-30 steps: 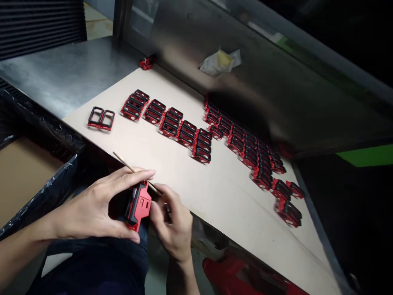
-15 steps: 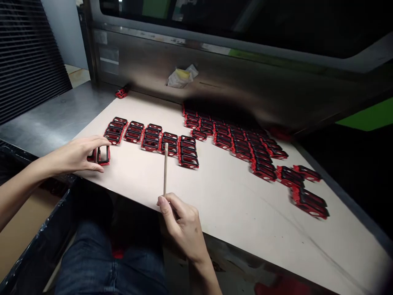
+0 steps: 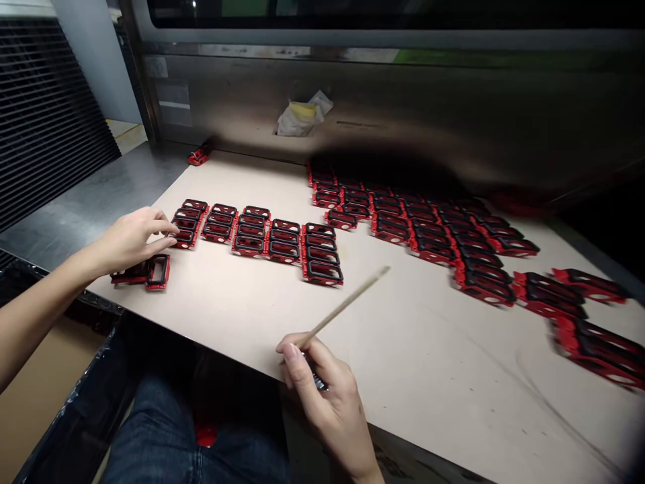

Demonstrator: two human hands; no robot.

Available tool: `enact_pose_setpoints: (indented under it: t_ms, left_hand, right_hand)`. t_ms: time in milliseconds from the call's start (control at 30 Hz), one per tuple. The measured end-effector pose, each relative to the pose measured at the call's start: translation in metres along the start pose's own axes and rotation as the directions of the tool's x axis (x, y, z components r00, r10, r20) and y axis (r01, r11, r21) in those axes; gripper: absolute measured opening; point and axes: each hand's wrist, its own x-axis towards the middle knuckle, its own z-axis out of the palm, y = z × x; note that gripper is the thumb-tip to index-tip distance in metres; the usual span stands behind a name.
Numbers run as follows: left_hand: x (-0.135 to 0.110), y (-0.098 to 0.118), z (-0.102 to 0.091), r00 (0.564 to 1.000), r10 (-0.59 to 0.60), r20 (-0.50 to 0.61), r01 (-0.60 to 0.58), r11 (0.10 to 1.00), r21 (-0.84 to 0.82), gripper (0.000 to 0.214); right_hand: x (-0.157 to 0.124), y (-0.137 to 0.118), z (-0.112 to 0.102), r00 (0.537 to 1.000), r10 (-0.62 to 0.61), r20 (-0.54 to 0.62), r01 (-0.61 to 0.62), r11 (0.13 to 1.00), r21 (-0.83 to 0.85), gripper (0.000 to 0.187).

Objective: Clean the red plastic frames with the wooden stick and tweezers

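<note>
My left hand [image 3: 132, 236] hovers with curled fingers over the left end of a row of small red-and-black frame parts [image 3: 262, 235], fingertips touching the first stack [image 3: 186, 226]; I cannot see anything held in it. Just below it lie loose frame parts [image 3: 151, 272] near the board's left edge. My right hand [image 3: 322, 390] is closed on a thin wooden stick [image 3: 347, 304] that points up and to the right above the beige board [image 3: 403, 349].
More red-and-black parts [image 3: 433, 228] lie in rows across the back and right of the board. A crumpled wrapper [image 3: 301, 114] rests against the metal machine wall. A lone red part [image 3: 199, 154] sits at the back left. A black-lined cardboard box [image 3: 45, 376] stands at left.
My left hand left my lap, set the held part down at the board's left edge, then moved up to the first stack. The stick swung from upright to pointing right.
</note>
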Motion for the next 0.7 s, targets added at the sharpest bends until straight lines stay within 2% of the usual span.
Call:
enact_pose_setpoints:
  t_ms: [133, 200, 267, 300, 333, 367, 433, 467, 500, 567, 700]
  left_hand:
    - [0.021, 0.008, 0.000, 0.999, -0.020, 0.046, 0.020, 1.000, -0.005, 0.036]
    - [0.015, 0.017, -0.006, 0.998, -0.040, 0.045, 0.042, 0.999, -0.035, 0.037]
    - [-0.001, 0.034, -0.011, 0.994, -0.086, 0.073, 0.098, 0.978, -0.182, 0.041]
    - [-0.010, 0.045, -0.011, 0.979, -0.156, 0.129, 0.196, 0.888, -0.417, 0.040]
    - [-0.020, 0.057, -0.009, 0.964, -0.196, 0.182, 0.267, 0.723, -0.636, 0.039]
    - [-0.029, 0.069, -0.004, 0.957, -0.197, 0.214, 0.288, 0.540, -0.791, 0.040]
    - [-0.044, 0.092, 0.012, 0.932, -0.144, 0.332, 0.360, 0.276, -0.891, 0.045]
    - [-0.050, 0.102, 0.022, 0.918, -0.097, 0.384, 0.396, 0.194, -0.898, 0.048]
    - [-0.054, 0.110, 0.031, 0.901, -0.059, 0.431, 0.434, 0.145, -0.889, 0.051]
    - [-0.058, 0.122, 0.047, 0.870, -0.009, 0.493, 0.491, 0.103, -0.865, 0.053]
    - [-0.058, 0.128, 0.059, 0.844, 0.043, 0.534, 0.527, 0.119, -0.842, 0.053]
  right_hand:
    - [-0.002, 0.002, -0.004, 1.000, 0.014, -0.016, -0.012, 0.995, 0.095, 0.020]
    - [-0.001, 0.003, -0.005, 1.000, 0.005, -0.027, -0.001, 0.993, 0.122, 0.019]
    - [-0.001, 0.004, -0.006, 0.999, -0.006, -0.053, 0.014, 0.989, 0.149, 0.018]
    - [-0.002, 0.004, -0.005, 0.998, -0.009, -0.070, 0.020, 0.987, 0.162, 0.017]
    - [-0.002, 0.005, -0.004, 0.996, -0.012, -0.090, 0.028, 0.984, 0.176, 0.017]
    - [-0.003, 0.004, -0.003, 0.994, -0.014, -0.111, 0.035, 0.982, 0.186, 0.016]
    - [-0.004, 0.002, 0.000, 0.989, -0.030, -0.146, 0.058, 0.980, 0.192, 0.015]
    - [-0.005, -0.001, 0.000, 0.987, -0.039, -0.155, 0.069, 0.980, 0.189, 0.014]
    - [-0.005, -0.004, 0.001, 0.987, -0.048, -0.153, 0.076, 0.980, 0.185, 0.013]
    - [-0.006, -0.010, 0.001, 0.989, -0.056, -0.139, 0.081, 0.979, 0.187, 0.011]
    - [-0.007, -0.015, 0.001, 0.993, -0.038, -0.108, 0.059, 0.980, 0.190, 0.013]
